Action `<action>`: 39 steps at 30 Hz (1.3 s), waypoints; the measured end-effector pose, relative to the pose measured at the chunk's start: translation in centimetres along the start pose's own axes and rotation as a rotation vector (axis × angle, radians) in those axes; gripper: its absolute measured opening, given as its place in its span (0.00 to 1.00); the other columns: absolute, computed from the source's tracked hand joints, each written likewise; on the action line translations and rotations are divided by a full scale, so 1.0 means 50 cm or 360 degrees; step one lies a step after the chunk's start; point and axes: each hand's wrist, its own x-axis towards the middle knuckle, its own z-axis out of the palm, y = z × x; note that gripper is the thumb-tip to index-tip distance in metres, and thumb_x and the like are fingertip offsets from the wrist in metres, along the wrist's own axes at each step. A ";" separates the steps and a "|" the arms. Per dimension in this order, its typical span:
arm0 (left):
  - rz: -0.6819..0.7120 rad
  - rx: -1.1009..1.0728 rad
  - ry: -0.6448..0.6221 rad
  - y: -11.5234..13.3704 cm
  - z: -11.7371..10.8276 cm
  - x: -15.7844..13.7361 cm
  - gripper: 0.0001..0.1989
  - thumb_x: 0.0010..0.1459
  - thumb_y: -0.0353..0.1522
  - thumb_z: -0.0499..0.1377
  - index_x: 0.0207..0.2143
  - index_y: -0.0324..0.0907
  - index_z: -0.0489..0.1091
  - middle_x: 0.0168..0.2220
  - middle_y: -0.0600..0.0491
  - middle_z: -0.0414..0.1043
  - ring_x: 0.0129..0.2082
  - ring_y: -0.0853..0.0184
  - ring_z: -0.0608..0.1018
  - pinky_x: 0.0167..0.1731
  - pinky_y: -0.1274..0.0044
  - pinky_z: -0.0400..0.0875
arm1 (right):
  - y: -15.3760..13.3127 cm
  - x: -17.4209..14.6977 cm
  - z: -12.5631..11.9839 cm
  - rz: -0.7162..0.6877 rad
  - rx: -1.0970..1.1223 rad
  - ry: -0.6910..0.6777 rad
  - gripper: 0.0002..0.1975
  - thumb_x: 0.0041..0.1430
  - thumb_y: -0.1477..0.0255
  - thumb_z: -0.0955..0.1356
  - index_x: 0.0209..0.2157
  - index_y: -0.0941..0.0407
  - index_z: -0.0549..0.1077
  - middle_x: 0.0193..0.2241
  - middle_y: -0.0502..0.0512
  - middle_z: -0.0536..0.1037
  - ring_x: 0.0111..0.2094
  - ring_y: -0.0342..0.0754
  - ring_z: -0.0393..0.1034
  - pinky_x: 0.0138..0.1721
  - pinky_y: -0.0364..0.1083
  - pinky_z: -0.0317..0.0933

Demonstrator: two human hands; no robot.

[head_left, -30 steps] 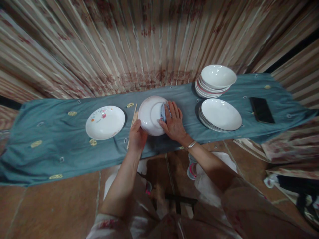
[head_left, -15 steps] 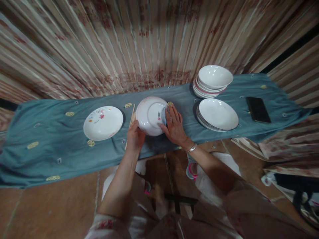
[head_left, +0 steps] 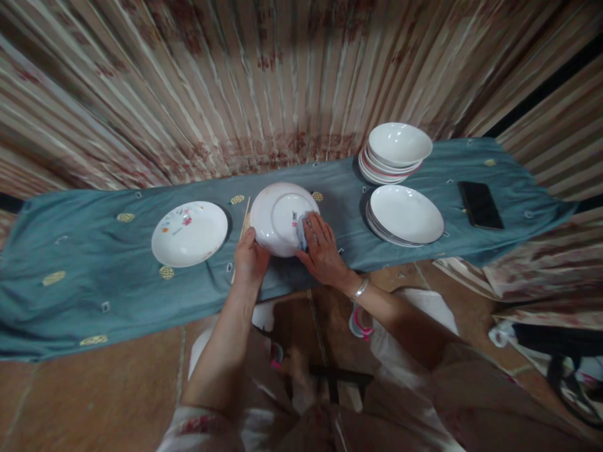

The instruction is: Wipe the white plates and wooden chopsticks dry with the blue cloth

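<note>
A white plate [head_left: 272, 220], deep and tilted, shows me its underside with a foot ring and a small red and black mark. My left hand [head_left: 251, 257] grips its lower left rim, thumb on the underside, fingers hidden behind. Closed over a bunched grey-blue cloth [head_left: 303, 231], my right hand [head_left: 323, 251] presses it against the lower right of the underside. Thin wooden chopsticks [head_left: 245, 220] lie on the tablecloth just left of the plate, partly covered by it and my left hand.
A flowered white plate [head_left: 198, 242] lies at the left on the teal tablecloth [head_left: 122, 263]. To the right are a stack of plates [head_left: 405, 215], a stack of bowls [head_left: 400, 145] behind it, and a black phone [head_left: 481, 206]. A pleated curtain [head_left: 226, 81] hangs behind the table.
My right hand has slid the cloth slightly down and toward the middle of the plate's underside. My left hand keeps its hold. The whole view has shifted a little.
</note>
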 end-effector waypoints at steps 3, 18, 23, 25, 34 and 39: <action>-0.0002 0.0014 -0.0012 0.000 0.001 0.001 0.08 0.51 0.36 0.64 0.28 0.40 0.74 0.35 0.50 0.80 0.47 0.62 0.78 0.57 0.69 0.66 | -0.009 -0.003 0.002 -0.0037 0.0020 -0.0020 0.36 0.68 0.58 0.56 0.68 0.68 0.48 0.68 0.74 0.51 0.71 0.59 0.35 0.66 0.63 0.44; -0.0047 -0.0024 0.0010 0.010 0.026 -0.012 0.12 0.55 0.34 0.61 0.40 0.38 0.76 0.44 0.46 0.80 0.55 0.59 0.75 0.60 0.66 0.64 | -0.039 0.002 0.019 -0.0246 -0.0078 -0.0078 0.37 0.66 0.53 0.58 0.66 0.64 0.54 0.68 0.73 0.50 0.71 0.61 0.35 0.66 0.63 0.44; -0.0046 -0.0033 -0.0029 0.011 0.023 -0.013 0.12 0.53 0.36 0.64 0.37 0.38 0.75 0.42 0.45 0.80 0.53 0.59 0.76 0.59 0.67 0.64 | -0.047 0.017 0.016 -0.0290 -0.0096 -0.0101 0.36 0.66 0.51 0.58 0.67 0.58 0.54 0.69 0.69 0.49 0.71 0.61 0.36 0.65 0.63 0.44; -0.0031 -0.0033 -0.0012 0.011 0.020 -0.013 0.10 0.52 0.35 0.64 0.35 0.39 0.74 0.40 0.47 0.79 0.51 0.61 0.76 0.58 0.69 0.65 | -0.051 0.023 0.012 -0.0302 -0.0094 -0.0110 0.35 0.66 0.52 0.58 0.67 0.57 0.55 0.69 0.69 0.50 0.71 0.61 0.36 0.65 0.63 0.44; -0.0040 -0.0006 -0.0056 0.025 0.038 -0.030 0.08 0.53 0.34 0.64 0.35 0.39 0.75 0.40 0.47 0.79 0.48 0.62 0.78 0.57 0.69 0.66 | -0.062 0.059 -0.003 -0.0312 -0.0131 -0.0058 0.33 0.67 0.55 0.59 0.67 0.56 0.55 0.70 0.65 0.50 0.71 0.61 0.35 0.66 0.63 0.42; -0.0038 -0.0006 -0.0058 0.023 0.039 -0.029 0.07 0.52 0.33 0.65 0.33 0.40 0.74 0.41 0.47 0.79 0.51 0.60 0.77 0.58 0.69 0.65 | -0.068 0.087 -0.014 -0.0237 -0.0172 -0.0015 0.33 0.67 0.55 0.58 0.67 0.57 0.54 0.70 0.65 0.49 0.71 0.60 0.35 0.67 0.62 0.40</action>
